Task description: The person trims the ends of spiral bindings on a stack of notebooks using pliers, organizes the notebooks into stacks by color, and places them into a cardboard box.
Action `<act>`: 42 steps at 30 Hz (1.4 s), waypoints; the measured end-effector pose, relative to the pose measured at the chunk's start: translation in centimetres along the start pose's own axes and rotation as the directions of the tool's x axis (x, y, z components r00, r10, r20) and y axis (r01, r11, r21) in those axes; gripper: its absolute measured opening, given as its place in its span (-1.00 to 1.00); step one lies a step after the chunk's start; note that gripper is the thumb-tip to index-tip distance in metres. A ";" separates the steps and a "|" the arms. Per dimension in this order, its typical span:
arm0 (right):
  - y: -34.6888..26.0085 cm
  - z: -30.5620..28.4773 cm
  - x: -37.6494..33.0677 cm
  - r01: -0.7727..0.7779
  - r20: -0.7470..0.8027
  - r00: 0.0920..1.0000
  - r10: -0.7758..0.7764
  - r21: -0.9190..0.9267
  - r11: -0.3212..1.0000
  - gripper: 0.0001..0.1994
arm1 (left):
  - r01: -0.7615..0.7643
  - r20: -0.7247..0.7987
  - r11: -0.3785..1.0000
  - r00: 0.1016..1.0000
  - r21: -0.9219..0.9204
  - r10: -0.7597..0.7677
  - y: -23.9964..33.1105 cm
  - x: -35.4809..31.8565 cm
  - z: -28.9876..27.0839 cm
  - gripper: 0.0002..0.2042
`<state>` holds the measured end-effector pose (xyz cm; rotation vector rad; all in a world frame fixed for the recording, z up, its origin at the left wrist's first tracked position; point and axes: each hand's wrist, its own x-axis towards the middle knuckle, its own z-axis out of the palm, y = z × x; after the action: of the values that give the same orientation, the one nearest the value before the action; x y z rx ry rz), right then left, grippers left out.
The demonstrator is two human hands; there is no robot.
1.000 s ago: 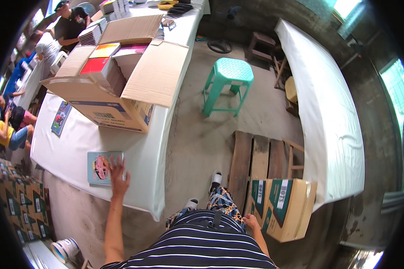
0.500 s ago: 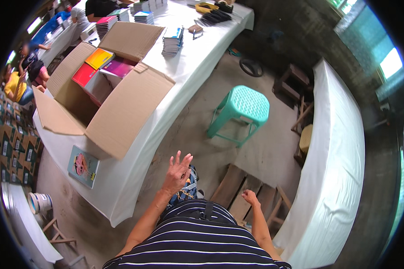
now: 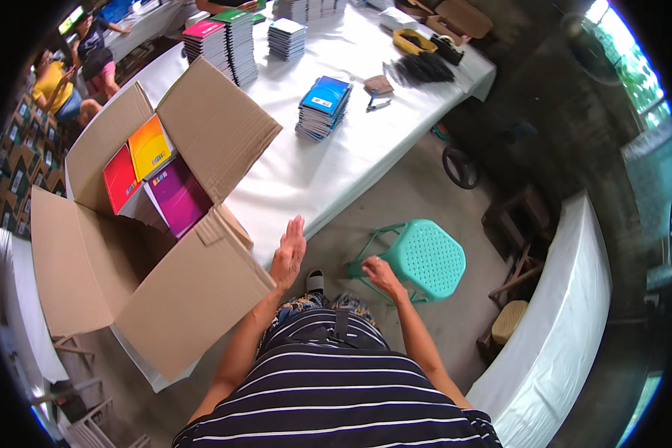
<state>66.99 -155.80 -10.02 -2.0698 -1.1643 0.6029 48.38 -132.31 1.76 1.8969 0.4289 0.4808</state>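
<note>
Big open cardboard box (image 3: 138,246) sits on the white table (image 3: 321,172), around 9 o'clock from the person and taking up most of the left side. All four flaps are splayed out, and the nearest flap hangs past the table edge right by the left hand. Its long axis looks to run from 7 toward 1 o'clock, mouth facing up. I'd guess it's heavy: there are upright stacks of notebooks (image 3: 153,175) inside (red, orange, purple), packed toward the far end. The cardboard looks stiff at the walls but those flaps will flex, so I wouldn't lift by them. Better to grab low at the corners or under the base.

Left hand (image 3: 289,254) is open, fingers straight and together, holding nothing, just beside the near flap's corner at about 11 o'clock from the body. Can't tell if it's actually touching.

Right hand (image 3: 381,275) is loosely curled, empty, hovering near the teal stool (image 3: 418,257) at 1 o'clock.
</note>
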 end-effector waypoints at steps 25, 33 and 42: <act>0.0 -14.7 41.6 -0.379 0.811 0.543 -0.215 0.465 0.800 -0.67 | 0.372 -0.296 0.776 0.771 -0.510 -0.564 -12.6 35.6 -5.6 -0.43; -0.1 -15.1 45.2 -0.873 0.903 0.404 -0.148 0.429 0.232 -0.68 | 0.615 -0.027 0.473 0.591 -0.631 -0.806 -7.2 41.6 -3.6 -0.41; 1.0 -17.3 46.0 -0.961 0.960 0.263 -0.096 0.251 -0.120 -0.52 | 0.586 -0.068 0.648 0.714 -0.487 -0.697 -11.0 39.2 -1.2 -0.54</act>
<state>101.85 -121.97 -2.29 -0.7322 0.2848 2.2566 80.48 -107.66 -3.05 1.1276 1.0414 0.2875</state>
